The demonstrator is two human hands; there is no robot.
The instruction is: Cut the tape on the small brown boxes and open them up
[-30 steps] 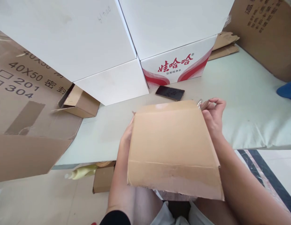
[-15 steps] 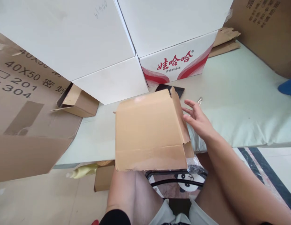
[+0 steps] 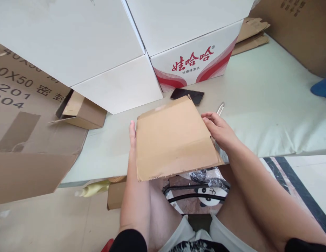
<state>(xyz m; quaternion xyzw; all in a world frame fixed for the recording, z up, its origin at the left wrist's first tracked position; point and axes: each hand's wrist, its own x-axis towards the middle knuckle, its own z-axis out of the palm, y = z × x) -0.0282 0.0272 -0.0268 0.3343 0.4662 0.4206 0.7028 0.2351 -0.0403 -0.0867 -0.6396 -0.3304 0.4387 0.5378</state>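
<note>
I hold a small brown cardboard box [image 3: 173, 136] over the near edge of the pale green table [image 3: 270, 105]. My left hand [image 3: 132, 134] grips its left edge, thumb showing beside the cardboard and fingers hidden under it. At the box's right edge my right hand [image 3: 218, 127] rests with the fingers curled against the cardboard. Below the box, at my lap, lies a clear plastic bag [image 3: 205, 176] with a panda print. A small shiny metal object [image 3: 221, 106] lies on the table just beyond my right hand.
A black phone [image 3: 187, 95] lies behind the box. Two large white cartons [image 3: 100, 52] and one with red Chinese lettering [image 3: 193, 61] stand at the back. Flattened brown cardboard [image 3: 26, 140] covers the left, with a small open brown box [image 3: 81, 112].
The box has been turned and folded flatter. My right hand let go of the small metal object, which now lies on the table, and came back to the box's right edge.
</note>
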